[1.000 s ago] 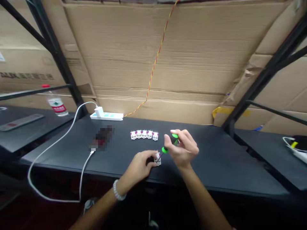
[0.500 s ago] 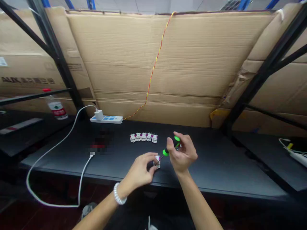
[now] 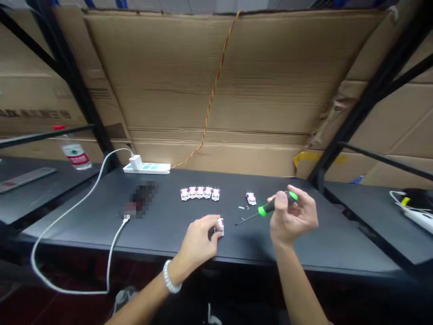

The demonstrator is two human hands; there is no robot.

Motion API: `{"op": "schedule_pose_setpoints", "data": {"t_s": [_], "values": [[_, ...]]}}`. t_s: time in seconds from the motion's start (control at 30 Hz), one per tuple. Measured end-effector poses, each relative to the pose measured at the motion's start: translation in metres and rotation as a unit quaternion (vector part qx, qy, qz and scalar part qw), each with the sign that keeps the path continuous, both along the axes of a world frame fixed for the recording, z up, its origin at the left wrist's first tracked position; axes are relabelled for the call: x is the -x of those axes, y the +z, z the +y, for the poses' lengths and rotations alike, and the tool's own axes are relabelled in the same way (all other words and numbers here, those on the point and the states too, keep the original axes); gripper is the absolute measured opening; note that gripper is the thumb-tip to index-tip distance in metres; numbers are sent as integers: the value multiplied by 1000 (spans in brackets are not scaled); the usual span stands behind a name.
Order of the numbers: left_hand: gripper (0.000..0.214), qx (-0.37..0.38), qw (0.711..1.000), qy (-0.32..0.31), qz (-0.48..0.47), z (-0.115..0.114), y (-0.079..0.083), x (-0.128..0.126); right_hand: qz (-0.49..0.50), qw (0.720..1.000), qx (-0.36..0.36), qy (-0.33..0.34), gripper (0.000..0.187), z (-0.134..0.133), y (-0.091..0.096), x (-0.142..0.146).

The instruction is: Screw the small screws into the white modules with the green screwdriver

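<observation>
Near the desk's front edge, my left hand (image 3: 202, 237) pinches a small white and purple block (image 3: 220, 225) between thumb and fingers. My right hand (image 3: 293, 219) is closed round the black and green handle of a screwdriver (image 3: 269, 207). Its shaft points left and down, the tip apart from the block. Behind the screwdriver lies another white and purple block (image 3: 251, 198), with a few tiny loose pieces (image 3: 241, 207) in front of it. Several similar blocks (image 3: 200, 192) stand in a row farther back on the desk. What the blocks are, I cannot make out.
A white power strip (image 3: 147, 168) with a plugged-in charger lies at the back left, its white cable (image 3: 64, 216) looping over the front edge. A blurred-out dark object (image 3: 142, 198) is at the cable's end. Cardboard (image 3: 216, 90) walls the back; a bottle (image 3: 75, 151) stands left.
My right hand has moved right with the screwdriver, drawing its tip away from the block in my left hand. The lone block and tiny pieces behind it now show.
</observation>
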State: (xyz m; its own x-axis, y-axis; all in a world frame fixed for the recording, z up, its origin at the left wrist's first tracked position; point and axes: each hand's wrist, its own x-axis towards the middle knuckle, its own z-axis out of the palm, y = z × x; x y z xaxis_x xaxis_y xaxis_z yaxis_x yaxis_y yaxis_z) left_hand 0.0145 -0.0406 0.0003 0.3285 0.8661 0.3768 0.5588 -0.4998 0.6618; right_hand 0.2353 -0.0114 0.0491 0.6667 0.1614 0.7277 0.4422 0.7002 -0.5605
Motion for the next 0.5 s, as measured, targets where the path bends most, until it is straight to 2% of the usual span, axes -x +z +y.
{"op": "schedule_pose_setpoints", "data": {"t_s": [0.27,0.5], "values": [[21,-23,999,20,34,-1,-3,-3,-8,1000,9,-21,26,5,-8,0],[24,-52,997,11,48,-3,-6,-5,-12,1000,-6,-6,24,7,-10,2]]}}
